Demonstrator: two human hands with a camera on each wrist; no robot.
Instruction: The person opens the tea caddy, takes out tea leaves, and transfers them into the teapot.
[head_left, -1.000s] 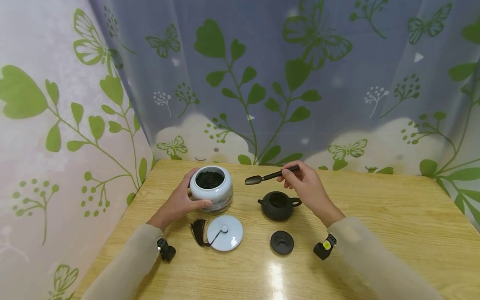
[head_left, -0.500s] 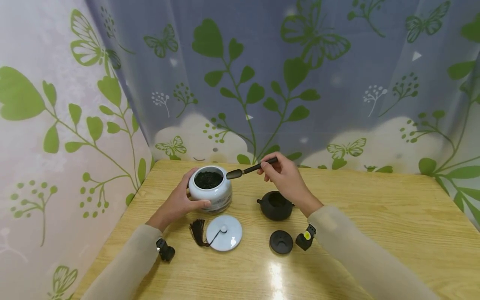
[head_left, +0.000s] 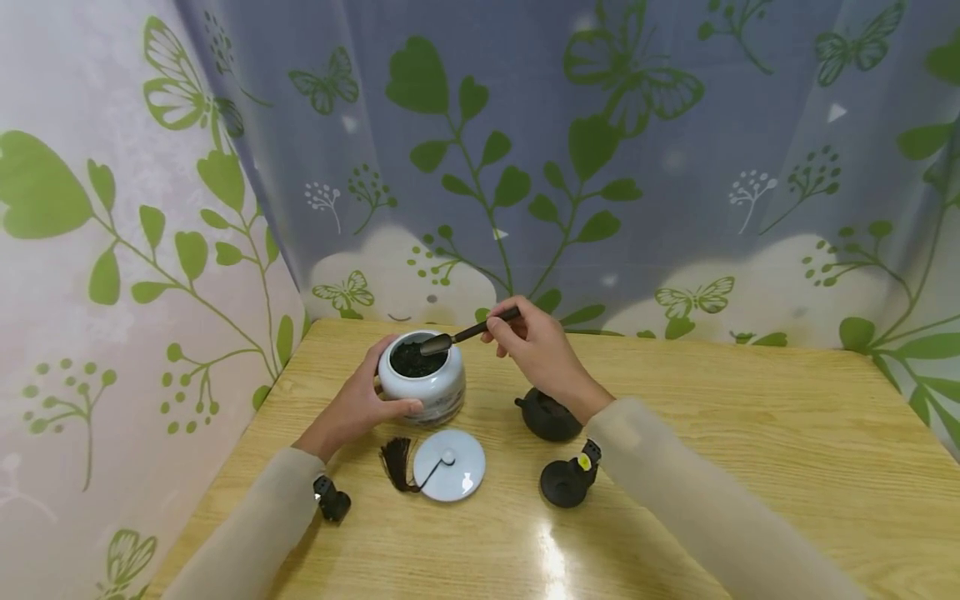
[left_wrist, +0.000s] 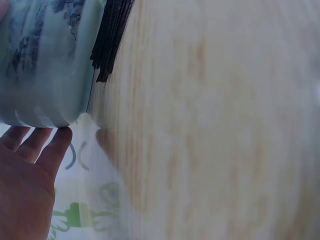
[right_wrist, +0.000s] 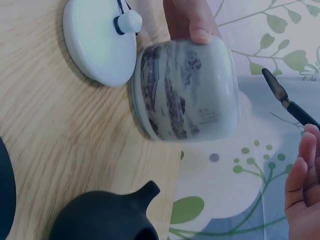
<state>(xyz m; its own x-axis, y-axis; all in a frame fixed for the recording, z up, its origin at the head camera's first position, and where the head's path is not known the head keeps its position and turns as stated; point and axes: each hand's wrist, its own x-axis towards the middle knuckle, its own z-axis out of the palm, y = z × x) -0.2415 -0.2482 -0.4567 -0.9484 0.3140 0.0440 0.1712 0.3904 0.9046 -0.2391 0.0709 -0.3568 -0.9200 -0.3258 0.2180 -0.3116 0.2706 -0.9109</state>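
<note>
My left hand grips a white porcelain jar, thumb across its front and fingers round its far left side. Dark tea leaves show inside the jar's mouth. Between right thumb and fingers, my right hand pinches the dark handle of a small tea scoop. In the right wrist view, the scoop's blade hangs above the jar's rim, apart from it. Below my right forearm sits a black teapot, its handle hidden. A painted landscape marks the jar's side.
In front of the jar lies its white lid with a dark tassel. The black teapot lid rests nearer, partly behind the right wrist camera. A patterned curtain hangs behind the wooden table.
My right hand has moved left with the scoop, from above the teapot to where the blade is over the jar's mouth. The left hand and jar have stayed in place.
</note>
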